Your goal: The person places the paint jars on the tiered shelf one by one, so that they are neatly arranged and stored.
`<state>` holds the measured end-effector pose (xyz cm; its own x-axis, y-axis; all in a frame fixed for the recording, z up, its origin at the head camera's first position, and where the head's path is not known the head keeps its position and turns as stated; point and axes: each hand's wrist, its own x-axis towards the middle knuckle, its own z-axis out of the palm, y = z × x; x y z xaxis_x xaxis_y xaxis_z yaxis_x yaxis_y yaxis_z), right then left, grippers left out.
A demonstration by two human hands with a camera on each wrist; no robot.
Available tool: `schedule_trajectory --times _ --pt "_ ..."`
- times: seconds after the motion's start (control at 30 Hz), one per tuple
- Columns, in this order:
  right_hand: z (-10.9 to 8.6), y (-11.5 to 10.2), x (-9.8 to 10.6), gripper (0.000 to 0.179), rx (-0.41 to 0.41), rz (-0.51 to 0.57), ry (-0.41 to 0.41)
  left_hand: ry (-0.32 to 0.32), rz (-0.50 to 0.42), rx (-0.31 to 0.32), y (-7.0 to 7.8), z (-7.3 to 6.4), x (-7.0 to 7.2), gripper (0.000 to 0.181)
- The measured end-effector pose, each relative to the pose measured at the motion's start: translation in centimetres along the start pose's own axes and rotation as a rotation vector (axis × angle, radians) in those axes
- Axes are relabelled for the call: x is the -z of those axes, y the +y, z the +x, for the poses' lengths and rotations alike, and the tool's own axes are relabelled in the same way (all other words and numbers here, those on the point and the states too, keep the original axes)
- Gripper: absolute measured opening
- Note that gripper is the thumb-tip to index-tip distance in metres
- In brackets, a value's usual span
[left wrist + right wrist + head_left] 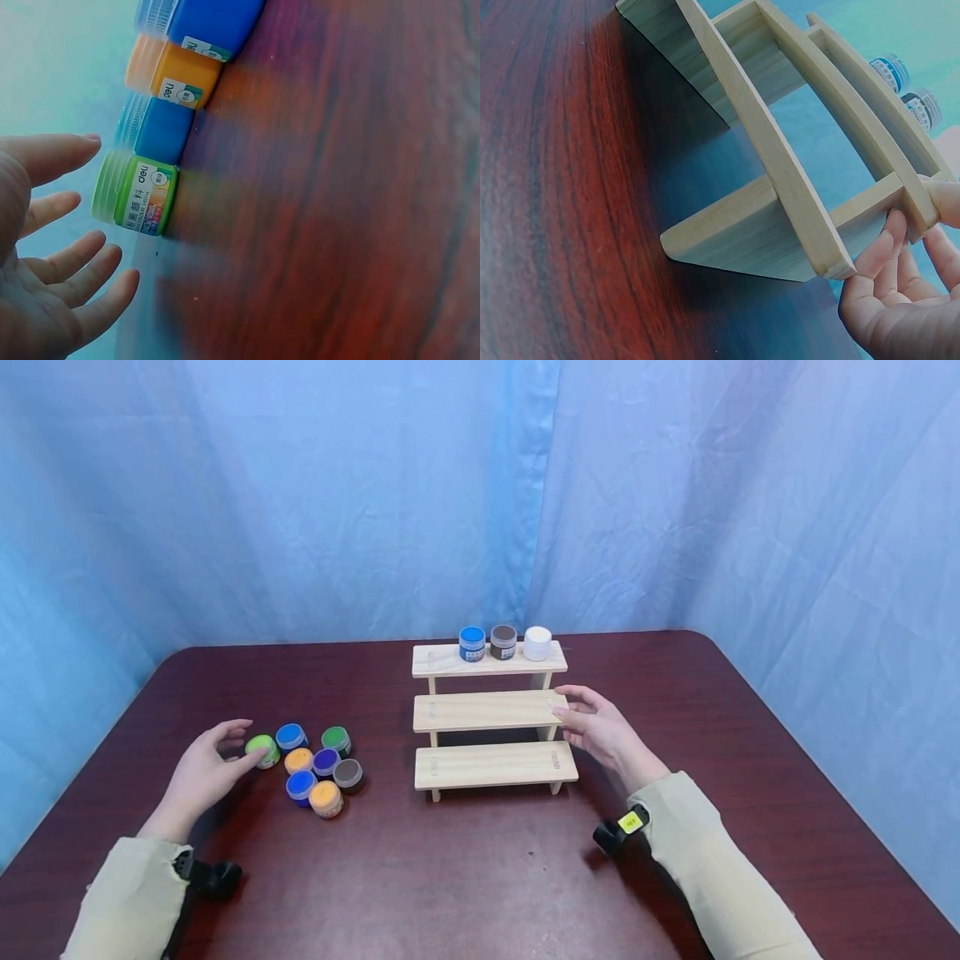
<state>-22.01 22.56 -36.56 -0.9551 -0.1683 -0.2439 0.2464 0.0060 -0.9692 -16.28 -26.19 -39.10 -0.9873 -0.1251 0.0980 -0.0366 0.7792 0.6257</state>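
Observation:
My left hand is beside a light green paint jar, thumb and fingers spread around its near side. In the left wrist view, a gap shows between the fingers and this jar's label and lid. My right hand holds the right end of the middle step of a three-step wooden display stand. In the right wrist view, curled fingers reach under that step's end. On the top step stand a blue jar, a dark brown jar and a white jar.
Beside the light green jar, several more jars cluster on the dark red table: blue, dark green, purple, brown and orange. A light blue curtain hangs behind the table and along its sides.

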Motion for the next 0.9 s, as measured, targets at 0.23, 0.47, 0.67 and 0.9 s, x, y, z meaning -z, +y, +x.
schedule_trajectory --times 0.23,0.47,0.67,0.9 --pt "0.00 0.01 -0.01 0.041 -0.002 -0.004 -0.004 -0.022 -0.011 0.034 -0.60 0.25 -0.39 0.061" --pt "0.01 0.02 0.04 0.040 -0.001 -0.015 0.000 -0.036 -0.015 0.029 -0.68 0.42 -0.55 0.059" --pt "-0.03 -0.03 0.02 0.043 -0.001 -0.023 0.003 -0.058 -0.008 0.037 -0.43 0.56 -0.53 0.059" --pt "-0.08 -0.14 -0.05 0.044 -0.001 -0.028 0.007 -0.083 -0.003 0.034 -0.36 0.51 -0.49 0.058"
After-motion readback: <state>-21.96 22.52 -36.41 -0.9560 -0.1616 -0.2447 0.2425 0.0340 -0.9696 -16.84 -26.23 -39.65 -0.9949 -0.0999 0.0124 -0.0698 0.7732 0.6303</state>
